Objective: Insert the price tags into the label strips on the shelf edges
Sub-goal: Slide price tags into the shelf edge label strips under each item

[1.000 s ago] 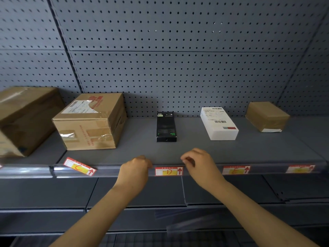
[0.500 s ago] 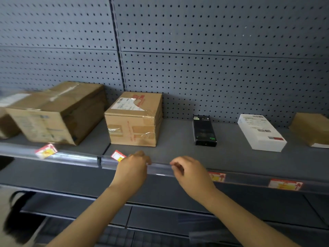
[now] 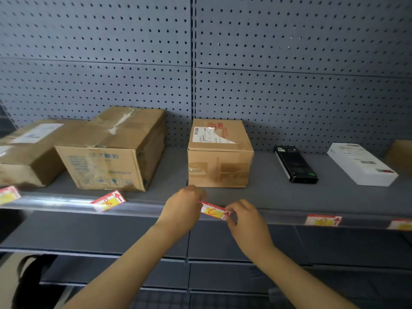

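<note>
Hands (image 3: 214,210) pinching one price tag (image 3: 213,211), four more tags, five boxes

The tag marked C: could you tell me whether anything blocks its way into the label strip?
Nothing visible does. Both hands, left hand and right hand, pinch the C tag right at the label strip; the cardboard box sits further back.

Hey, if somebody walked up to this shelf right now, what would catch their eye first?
Probably the two hands at the front edge of the shelf: the left hand and the right hand pinch the ends of a red and yellow price tag marked C, just in front of a taped cardboard box. To the left, another tag marked B sits crooked on the label strip, below a larger carton.
</note>
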Demonstrator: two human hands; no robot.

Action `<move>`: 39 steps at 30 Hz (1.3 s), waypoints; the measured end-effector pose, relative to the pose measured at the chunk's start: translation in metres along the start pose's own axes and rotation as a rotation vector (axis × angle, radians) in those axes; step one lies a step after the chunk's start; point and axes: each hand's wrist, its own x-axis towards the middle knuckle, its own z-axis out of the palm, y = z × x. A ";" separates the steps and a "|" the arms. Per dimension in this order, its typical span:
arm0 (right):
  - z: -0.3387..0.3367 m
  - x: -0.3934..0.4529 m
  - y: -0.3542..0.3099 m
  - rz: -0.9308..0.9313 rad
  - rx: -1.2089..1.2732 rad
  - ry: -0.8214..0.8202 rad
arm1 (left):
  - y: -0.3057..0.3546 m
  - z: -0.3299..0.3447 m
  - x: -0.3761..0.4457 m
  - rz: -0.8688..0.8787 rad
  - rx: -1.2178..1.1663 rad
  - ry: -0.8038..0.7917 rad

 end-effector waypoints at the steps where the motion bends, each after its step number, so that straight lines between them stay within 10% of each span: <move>1: 0.000 0.001 -0.001 0.005 -0.020 -0.003 | -0.001 0.001 0.000 0.009 -0.007 0.005; 16: -0.002 0.009 0.006 -0.148 -0.340 -0.036 | -0.002 0.019 -0.001 -0.074 -0.015 -0.083; 39: -0.003 0.007 0.018 -0.211 -0.108 0.015 | 0.001 0.032 -0.008 -0.078 0.163 0.028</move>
